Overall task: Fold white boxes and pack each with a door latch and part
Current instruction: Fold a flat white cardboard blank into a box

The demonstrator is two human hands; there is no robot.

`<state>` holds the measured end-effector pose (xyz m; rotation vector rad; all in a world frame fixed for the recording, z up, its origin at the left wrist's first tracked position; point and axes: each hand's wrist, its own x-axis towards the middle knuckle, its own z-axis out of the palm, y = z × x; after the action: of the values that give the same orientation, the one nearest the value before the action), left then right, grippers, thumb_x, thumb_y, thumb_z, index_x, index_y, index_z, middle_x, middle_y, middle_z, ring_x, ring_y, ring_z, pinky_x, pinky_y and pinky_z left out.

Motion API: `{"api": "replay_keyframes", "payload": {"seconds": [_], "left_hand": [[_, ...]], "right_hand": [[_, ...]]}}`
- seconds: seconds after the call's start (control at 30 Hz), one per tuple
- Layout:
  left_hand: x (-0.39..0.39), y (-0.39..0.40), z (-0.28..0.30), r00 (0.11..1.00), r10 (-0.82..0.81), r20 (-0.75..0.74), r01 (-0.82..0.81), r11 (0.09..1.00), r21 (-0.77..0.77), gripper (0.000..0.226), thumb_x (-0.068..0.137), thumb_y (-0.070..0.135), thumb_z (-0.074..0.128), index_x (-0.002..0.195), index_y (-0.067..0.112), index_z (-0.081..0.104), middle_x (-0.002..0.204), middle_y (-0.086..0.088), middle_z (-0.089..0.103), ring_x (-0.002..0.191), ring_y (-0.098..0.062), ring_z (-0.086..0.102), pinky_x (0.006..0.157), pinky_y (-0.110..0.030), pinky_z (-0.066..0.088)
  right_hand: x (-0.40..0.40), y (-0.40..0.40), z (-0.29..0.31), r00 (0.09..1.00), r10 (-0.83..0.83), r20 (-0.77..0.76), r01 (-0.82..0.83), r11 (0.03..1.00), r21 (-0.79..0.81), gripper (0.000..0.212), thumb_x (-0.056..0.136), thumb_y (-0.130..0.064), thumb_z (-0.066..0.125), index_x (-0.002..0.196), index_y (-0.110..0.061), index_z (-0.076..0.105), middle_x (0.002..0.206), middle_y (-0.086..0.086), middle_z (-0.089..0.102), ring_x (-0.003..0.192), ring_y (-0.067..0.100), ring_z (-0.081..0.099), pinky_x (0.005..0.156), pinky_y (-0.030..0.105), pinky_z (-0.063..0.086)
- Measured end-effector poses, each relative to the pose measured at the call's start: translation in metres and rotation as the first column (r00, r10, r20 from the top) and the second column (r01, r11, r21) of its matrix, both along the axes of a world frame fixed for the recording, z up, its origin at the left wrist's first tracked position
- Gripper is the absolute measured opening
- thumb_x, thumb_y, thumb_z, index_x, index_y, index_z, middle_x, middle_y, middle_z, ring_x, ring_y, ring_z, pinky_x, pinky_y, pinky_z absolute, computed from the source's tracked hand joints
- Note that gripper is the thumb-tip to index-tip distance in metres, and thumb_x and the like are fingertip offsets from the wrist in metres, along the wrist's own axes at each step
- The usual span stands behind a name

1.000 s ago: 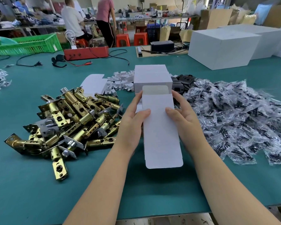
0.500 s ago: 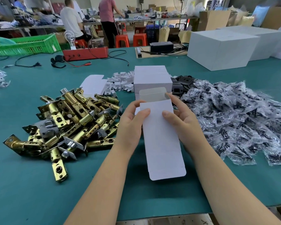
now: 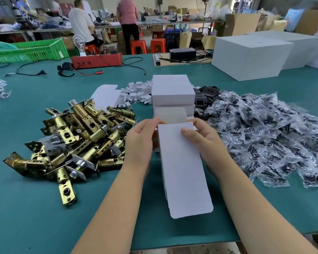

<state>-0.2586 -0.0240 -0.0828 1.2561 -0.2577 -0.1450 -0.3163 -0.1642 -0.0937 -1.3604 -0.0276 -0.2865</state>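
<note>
Both hands have slid toward the far end of the flat white cardboard box blank [image 3: 182, 167], whose far flap is now tipping up — folding has begun.

Left hand [image 3: 140, 142] and right hand [image 3: 204, 142] pinch its far corners above the green table's [image 3: 26, 217] near edge, between the brass door latches [image 3: 77, 140] and bagged black parts [image 3: 264, 140] — nothing packed yet.

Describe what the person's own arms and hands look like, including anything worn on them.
Both forearms are bare up to the frame's lower edge, with no sleeves showing. The left hand and right hand wear no gloves, and no rings, watch, or wristbands are visible. The one clearly visible nail, on the right thumb, is short and unpainted.
</note>
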Motion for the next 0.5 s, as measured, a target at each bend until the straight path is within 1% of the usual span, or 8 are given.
{"api": "replay_keyframes", "payload": {"seconds": [0.03, 0.1, 0.2, 0.27, 0.33, 0.4, 0.47, 0.5], "left_hand": [[0.0002, -0.0001, 0.0016, 1.000, -0.001, -0.026, 0.000, 1.000, -0.019, 0.008, 0.082, 0.020, 0.064, 0.081, 0.023, 0.071, 0.065, 0.003, 0.065, 0.056, -0.009, 0.056, 0.050, -0.021, 0.044], [0.0044, 0.0015, 0.0000, 0.995, -0.029, -0.093, 0.025, 0.999, -0.047, 0.034, 0.072, 0.014, 0.061, 0.103, 0.027, 0.061, 0.070, 0.002, 0.065, 0.061, -0.013, 0.055, 0.052, -0.025, 0.043], [0.0072, 0.0066, -0.0014, 0.960, -0.256, -0.112, 0.248, 0.966, -0.076, 0.045, 0.069, 0.013, 0.051, 0.111, 0.019, 0.064, 0.087, -0.002, 0.070, 0.070, -0.017, 0.060, 0.056, -0.023, 0.046], [0.0066, 0.0096, -0.0030, 0.928, -0.359, -0.096, 0.358, 0.933, -0.029, 0.043, 0.069, 0.009, 0.046, 0.104, 0.014, 0.072, 0.089, -0.005, 0.069, 0.074, -0.018, 0.060, 0.056, -0.021, 0.047], [0.0060, 0.0087, -0.0034, 0.929, -0.357, -0.096, 0.362, 0.931, 0.036, 0.042, 0.067, 0.006, 0.045, 0.093, 0.015, 0.076, 0.088, -0.011, 0.064, 0.078, -0.025, 0.052, 0.060, -0.026, 0.042], [0.0046, 0.0073, -0.0015, 0.944, -0.315, -0.096, 0.323, 0.942, 0.093, 0.039, 0.066, 0.005, 0.045, 0.086, 0.017, 0.077, 0.084, -0.013, 0.057, 0.075, -0.026, 0.042, 0.058, -0.027, 0.035], [0.0037, 0.0076, -0.0005, 0.957, -0.277, -0.082, 0.286, 0.950, 0.129, 0.024, 0.067, 0.011, 0.053, 0.074, 0.017, 0.075, 0.074, -0.007, 0.061, 0.068, -0.024, 0.047, 0.054, -0.024, 0.039], [0.0037, 0.0089, -0.0010, 0.955, -0.288, -0.070, 0.295, 0.946, 0.131, 0.018, 0.070, 0.020, 0.058, 0.076, 0.017, 0.075, 0.076, -0.002, 0.067, 0.071, -0.024, 0.056, 0.054, -0.021, 0.045]], "right_hand": [[-0.0002, 0.0001, 0.0009, 1.000, 0.014, -0.009, -0.014, 1.000, 0.011, 0.015, 0.079, -0.021, 0.063, 0.093, -0.017, 0.065, 0.086, 0.004, 0.073, 0.072, 0.017, 0.068, 0.061, 0.029, 0.055], [-0.0014, 0.0003, 0.0026, 0.999, 0.043, -0.024, -0.042, 0.999, 0.021, 0.015, 0.078, -0.020, 0.063, 0.092, -0.015, 0.064, 0.082, 0.005, 0.073, 0.068, 0.017, 0.068, 0.058, 0.028, 0.055], [-0.0044, 0.0012, 0.0043, 0.992, 0.113, -0.051, -0.110, 0.993, 0.051, 0.008, 0.076, -0.018, 0.064, 0.083, -0.015, 0.064, 0.071, 0.002, 0.069, 0.058, 0.014, 0.064, 0.052, 0.023, 0.052], [-0.0056, 0.0016, 0.0046, 0.984, 0.164, -0.067, -0.159, 0.984, 0.082, 0.003, 0.076, -0.016, 0.065, 0.079, -0.015, 0.064, 0.068, 0.001, 0.067, 0.054, 0.012, 0.062, 0.050, 0.020, 0.049], [-0.0065, 0.0013, 0.0062, 0.979, 0.184, -0.084, -0.176, 0.981, 0.087, 0.012, 0.076, -0.011, 0.072, 0.084, -0.013, 0.063, 0.070, 0.002, 0.068, 0.055, 0.013, 0.062, 0.051, 0.021, 0.050], [-0.0054, 0.0015, 0.0073, 0.979, 0.176, -0.101, -0.167, 0.982, 0.088, 0.020, 0.074, -0.016, 0.070, 0.090, -0.013, 0.059, 0.072, 0.004, 0.069, 0.056, 0.016, 0.064, 0.051, 0.023, 0.052], [-0.0038, 0.0005, 0.0082, 0.980, 0.146, -0.134, -0.136, 0.987, 0.082, 0.034, 0.068, -0.023, 0.069, 0.096, -0.015, 0.050, 0.072, 0.006, 0.069, 0.055, 0.017, 0.064, 0.048, 0.025, 0.051], [-0.0025, -0.0007, 0.0074, 0.981, 0.122, -0.149, -0.113, 0.991, 0.066, 0.042, 0.066, -0.025, 0.072, 0.098, -0.016, 0.047, 0.072, 0.006, 0.069, 0.054, 0.017, 0.064, 0.047, 0.024, 0.050]]}}
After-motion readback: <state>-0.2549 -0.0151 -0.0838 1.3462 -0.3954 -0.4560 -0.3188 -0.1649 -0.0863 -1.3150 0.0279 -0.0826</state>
